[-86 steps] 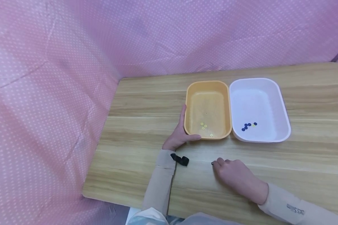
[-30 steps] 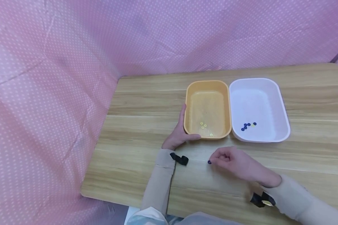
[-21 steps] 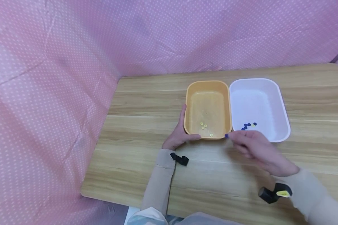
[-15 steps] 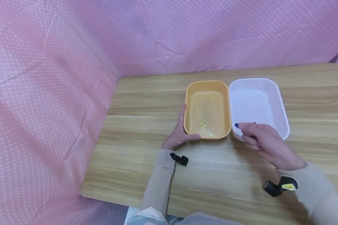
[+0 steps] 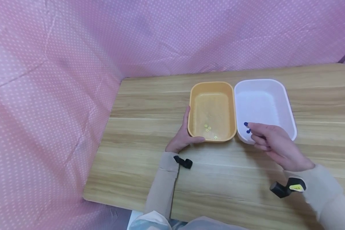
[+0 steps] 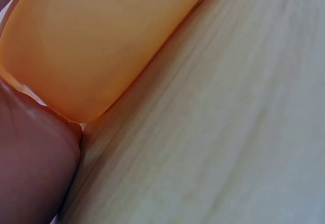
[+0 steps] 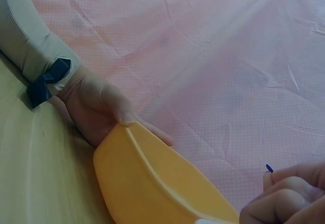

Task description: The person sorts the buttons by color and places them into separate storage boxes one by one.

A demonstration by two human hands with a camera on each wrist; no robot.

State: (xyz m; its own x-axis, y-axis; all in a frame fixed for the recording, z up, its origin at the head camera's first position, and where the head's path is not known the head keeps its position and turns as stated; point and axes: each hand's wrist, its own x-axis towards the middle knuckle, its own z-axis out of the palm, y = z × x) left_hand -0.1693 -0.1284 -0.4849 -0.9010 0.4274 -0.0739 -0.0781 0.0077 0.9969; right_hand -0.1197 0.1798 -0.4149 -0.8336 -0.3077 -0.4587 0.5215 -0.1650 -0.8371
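My right hand [image 5: 279, 145] is over the near part of the white tub [image 5: 263, 102], pinching a small dark-blue button [image 5: 245, 124] between thumb and forefinger. In the right wrist view the same button [image 7: 269, 168] stands on edge at the fingertips. Dark-blue buttons [image 5: 248, 131] show on the tub's floor just past the fingers; the hand covers others. My left hand [image 5: 184, 137] rests against the near left corner of the orange tub [image 5: 212, 105], fingers straight along its side and thumb along its near rim. Several yellow buttons [image 5: 207, 130] lie inside the orange tub.
Both tubs stand side by side on a wooden table [image 5: 143, 127]. A pink dotted curtain [image 5: 172, 41] hangs behind and to the left. Black camera mounts [image 5: 287, 187] are strapped to both wrists.
My right hand has lifted the dark-blue button off the table before the tubs and carried it right and forward over the white tub. My left hand stays at the orange tub.
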